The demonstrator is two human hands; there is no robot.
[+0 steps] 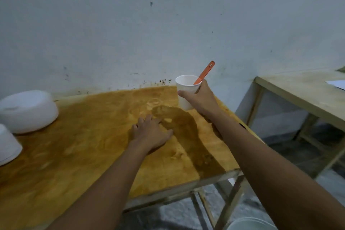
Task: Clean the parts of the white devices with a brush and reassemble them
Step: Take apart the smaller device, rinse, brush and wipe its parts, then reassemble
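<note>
My right hand (200, 99) grips a white paper cup (184, 87) at the far right of the wooden table (78, 155), held slightly above the surface. An orange brush handle (205, 72) sticks up out of the cup and leans right; its bristles are hidden inside. My left hand (151, 132) rests flat on the table's middle, fingers spread. Two rounded white devices sit at the left edge: a larger one (28, 111) towards the back and another (7, 145) nearer, partly cut off by the frame.
A stained white wall (168, 24) runs right behind the table. A second wooden table (302, 97) with a sheet of paper (337, 84) stands to the right across a gap. A white round container (252, 224) sits on the floor below the table's near right corner.
</note>
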